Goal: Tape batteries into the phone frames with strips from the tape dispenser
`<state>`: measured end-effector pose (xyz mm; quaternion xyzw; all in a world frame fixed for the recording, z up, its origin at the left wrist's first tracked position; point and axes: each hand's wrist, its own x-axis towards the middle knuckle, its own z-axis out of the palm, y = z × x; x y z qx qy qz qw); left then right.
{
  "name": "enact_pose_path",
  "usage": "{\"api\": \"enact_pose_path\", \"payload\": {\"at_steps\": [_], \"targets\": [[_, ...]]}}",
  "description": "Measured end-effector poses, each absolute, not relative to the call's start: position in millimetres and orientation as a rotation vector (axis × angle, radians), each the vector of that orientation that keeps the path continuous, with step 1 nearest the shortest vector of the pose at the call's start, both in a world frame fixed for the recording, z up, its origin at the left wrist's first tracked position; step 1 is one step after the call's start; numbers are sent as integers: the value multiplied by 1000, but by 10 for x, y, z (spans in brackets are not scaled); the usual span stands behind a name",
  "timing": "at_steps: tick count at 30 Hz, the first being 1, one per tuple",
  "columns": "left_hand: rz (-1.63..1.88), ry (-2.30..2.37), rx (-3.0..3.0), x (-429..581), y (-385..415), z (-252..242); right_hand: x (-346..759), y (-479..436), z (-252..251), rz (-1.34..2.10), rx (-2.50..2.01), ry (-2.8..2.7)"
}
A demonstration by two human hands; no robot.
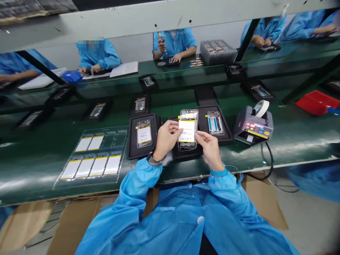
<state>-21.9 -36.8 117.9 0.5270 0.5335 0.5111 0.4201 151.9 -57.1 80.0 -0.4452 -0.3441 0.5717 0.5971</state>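
Over a black tray (187, 154) on the green counter (32, 145), an open phone housing (188, 115) held up between both hands, tilted slightly, a white battery (187, 130) with yellow edges lying across its middle. Left hand (166, 139) closed on the housing's left side, a dark watch (154, 159) on that wrist; right hand (209, 150) gripping the lower right side, both blue cuffs just below. Just left, a second black tray (143, 134) with a housing and battery inside. Just right, a third black tray (215, 122) with a housing showing two blue strips. Farther left, a clear plastic tray (92, 156) of six white batteries. Farther right, a grey tape dispenser (253, 124) with a white tape roll (261, 108) on top. Across the counter, a co-worker (174, 42) in a blue smock.
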Motion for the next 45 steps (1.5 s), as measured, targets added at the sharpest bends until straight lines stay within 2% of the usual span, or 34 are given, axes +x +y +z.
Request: {"api": "enact_pose_path", "payload": {"at_steps": [5,8,15,20,35,45], "targets": [[1367,1547,1594,-156,-477,1194,1460,-666,790,1297,-1012,-851],[1381,1577,1556,-167,-484,1195,1457,-714,776,1276,-977,-885],[1228,1077,1198,-159,-459,1039,1529,-632,844,1272,-994,-960],[1252,1039,1163,53,-579,951,1532,-393,974,1198,-1009,-989],[1253,1142,1031,328,-540,982,1554,-485,986,986,-1100,-1067],[1317,1279,1276,437,-536,1005,1577,-585,1001,971,-1101,-1119]]}}
